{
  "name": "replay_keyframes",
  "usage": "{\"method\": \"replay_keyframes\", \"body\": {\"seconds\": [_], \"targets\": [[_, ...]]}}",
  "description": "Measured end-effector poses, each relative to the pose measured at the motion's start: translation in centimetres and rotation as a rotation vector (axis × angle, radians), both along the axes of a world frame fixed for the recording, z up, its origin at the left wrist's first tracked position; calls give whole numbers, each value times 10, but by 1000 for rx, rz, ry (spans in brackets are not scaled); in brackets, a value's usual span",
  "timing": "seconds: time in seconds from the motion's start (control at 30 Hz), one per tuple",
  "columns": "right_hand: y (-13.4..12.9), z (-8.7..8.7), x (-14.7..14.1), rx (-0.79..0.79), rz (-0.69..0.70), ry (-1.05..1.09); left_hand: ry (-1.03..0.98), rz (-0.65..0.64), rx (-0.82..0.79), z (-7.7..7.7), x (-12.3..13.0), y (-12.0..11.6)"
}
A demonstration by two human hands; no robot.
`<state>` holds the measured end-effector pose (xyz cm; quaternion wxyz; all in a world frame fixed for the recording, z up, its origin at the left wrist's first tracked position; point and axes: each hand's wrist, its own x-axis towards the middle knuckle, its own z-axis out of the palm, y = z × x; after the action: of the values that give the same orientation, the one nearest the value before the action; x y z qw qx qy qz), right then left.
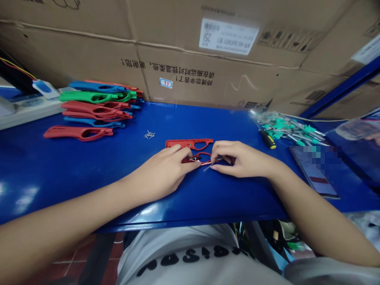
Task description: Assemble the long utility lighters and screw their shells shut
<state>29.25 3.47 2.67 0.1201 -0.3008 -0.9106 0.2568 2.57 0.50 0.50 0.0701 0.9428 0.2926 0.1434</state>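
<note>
A red plastic lighter-shaped shell half with small parts inside (204,154) lies low on the blue table (118,158). My left hand (162,172) grips its left end between thumb and fingers. At its right part, my right hand (237,158) has its fingers bent together by the shell, around a thin rod; a thin clear piece shows by the thumb tip. Just beyond lies another red shell half (178,143), open side up. Small silver screws (149,134) form a little pile to the left.
Red, green and blue shells (89,97) are stacked at the back left. On the right are metal rods with teal parts (285,126), a black and yellow screwdriver (268,139) and a phone (314,172). A cardboard box (178,43) stands behind the table.
</note>
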Motion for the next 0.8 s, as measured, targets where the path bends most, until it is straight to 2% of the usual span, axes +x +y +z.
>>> {"method": "replay_keyframes", "body": {"seconds": [0.1, 0.3, 0.63, 0.8], "targets": [[-1, -4, -3, 68, -29, -22, 116, 22, 39, 1, 1, 0], [-2, -12, -9, 190, -77, -60, 120, 17, 59, -1, -1, 2], [0, -14, -8, 194, -30, -67, 140, -5, 86, -2, -3, 5], [2, -15, -9, 174, -70, 18, 84, -2, 49, -3, -3, 5]]}}
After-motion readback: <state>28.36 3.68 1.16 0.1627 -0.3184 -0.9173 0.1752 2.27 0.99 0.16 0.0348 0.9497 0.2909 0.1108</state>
